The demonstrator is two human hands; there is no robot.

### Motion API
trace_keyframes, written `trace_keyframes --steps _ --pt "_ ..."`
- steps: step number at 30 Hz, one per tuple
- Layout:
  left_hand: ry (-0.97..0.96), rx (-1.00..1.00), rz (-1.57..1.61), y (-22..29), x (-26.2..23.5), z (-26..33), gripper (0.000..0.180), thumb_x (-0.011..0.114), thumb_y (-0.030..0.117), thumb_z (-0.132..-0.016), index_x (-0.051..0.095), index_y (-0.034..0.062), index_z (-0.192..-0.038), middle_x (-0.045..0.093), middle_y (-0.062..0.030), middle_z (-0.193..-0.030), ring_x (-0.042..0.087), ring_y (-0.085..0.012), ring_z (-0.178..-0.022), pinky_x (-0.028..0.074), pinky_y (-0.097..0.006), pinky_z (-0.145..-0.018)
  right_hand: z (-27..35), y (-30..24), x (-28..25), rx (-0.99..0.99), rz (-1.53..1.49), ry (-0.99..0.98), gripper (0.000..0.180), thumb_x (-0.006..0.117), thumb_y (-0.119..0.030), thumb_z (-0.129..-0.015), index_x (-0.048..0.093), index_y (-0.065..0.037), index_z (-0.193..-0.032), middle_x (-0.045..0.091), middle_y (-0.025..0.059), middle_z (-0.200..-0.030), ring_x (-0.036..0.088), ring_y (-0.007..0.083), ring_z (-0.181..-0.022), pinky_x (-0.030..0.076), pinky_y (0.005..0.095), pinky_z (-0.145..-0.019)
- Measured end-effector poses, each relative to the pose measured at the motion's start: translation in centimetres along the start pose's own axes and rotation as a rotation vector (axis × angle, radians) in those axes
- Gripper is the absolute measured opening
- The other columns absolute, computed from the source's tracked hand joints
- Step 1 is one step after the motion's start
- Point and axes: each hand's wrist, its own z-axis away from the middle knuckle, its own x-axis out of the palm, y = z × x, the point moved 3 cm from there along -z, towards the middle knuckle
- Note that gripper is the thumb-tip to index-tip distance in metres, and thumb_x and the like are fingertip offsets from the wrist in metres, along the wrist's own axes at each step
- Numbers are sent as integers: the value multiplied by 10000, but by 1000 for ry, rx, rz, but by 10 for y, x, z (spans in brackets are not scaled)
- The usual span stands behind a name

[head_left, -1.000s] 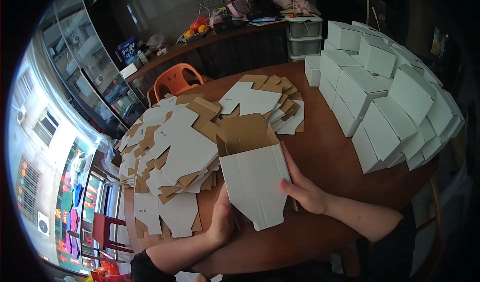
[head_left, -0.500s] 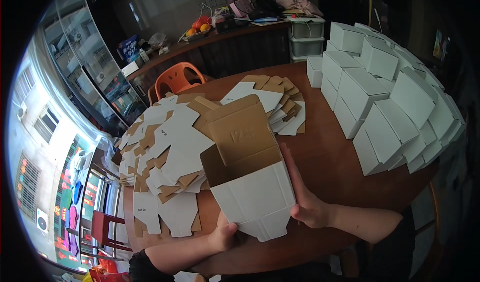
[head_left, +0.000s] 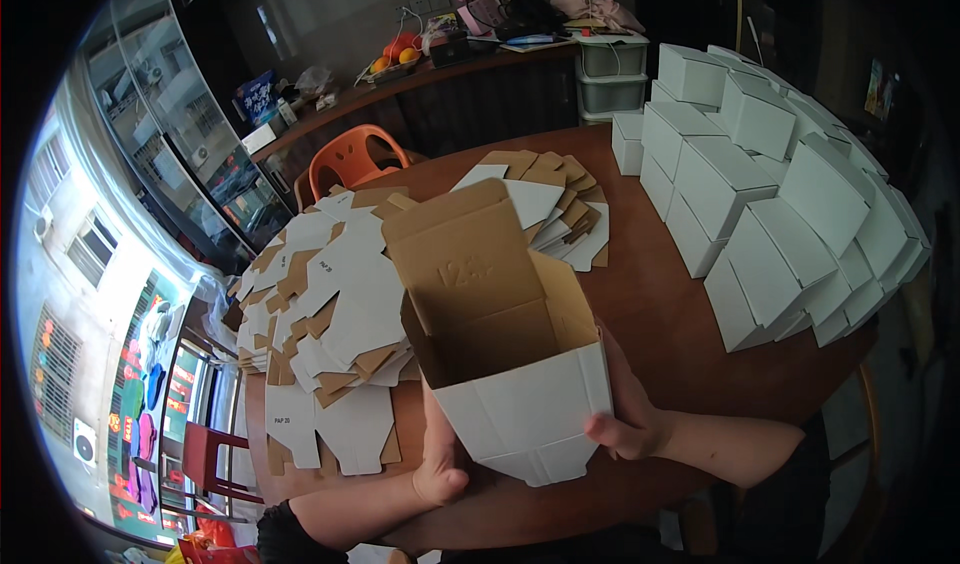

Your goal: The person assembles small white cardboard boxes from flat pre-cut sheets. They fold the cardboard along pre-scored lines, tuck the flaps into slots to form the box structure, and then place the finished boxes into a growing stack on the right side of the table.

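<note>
Your carton [head_left: 530,409] now gapes wider, squared into box form, your left hand [head_left: 438,464] at seven o'clock loosely open against it, your right hand's [head_left: 635,414] grip at five clasping it.

It looks like a home — fruit [head_left: 409,55] on a sideboard [head_left: 450,109], white curtain [head_left: 98,149].

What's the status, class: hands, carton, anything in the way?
Left hand at left side, right hand gripping right side of white carton. Top open, flap raised. Flat blanks piled beyond, not blocking hands.
</note>
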Motion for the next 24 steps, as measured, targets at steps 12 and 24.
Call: trace_keyframes --steps 12,24 --pt "-19 9 -158 2 -8 15 1241 819 169 -762 -127 78 -1561 197 -187 -1566 281 -330 -1449 306 -475 -1146 2 11 -1 -80 113 -61 1135 667 -572 -870 -15 -11 -1583 -34 218 -1648 -10 362 -1532 97 495 -1209" --pt "6 271 -161 31 17 -16 1101 852 217 -748 65 64 -1503 321 -203 -1405 404 -314 -1319 365 -443 -1072 2 9 -4 -158 202 -54 1148 735 -511 -846 5 -29 -1589 -33 220 -1646 -11 353 -1534 103 490 -1211"
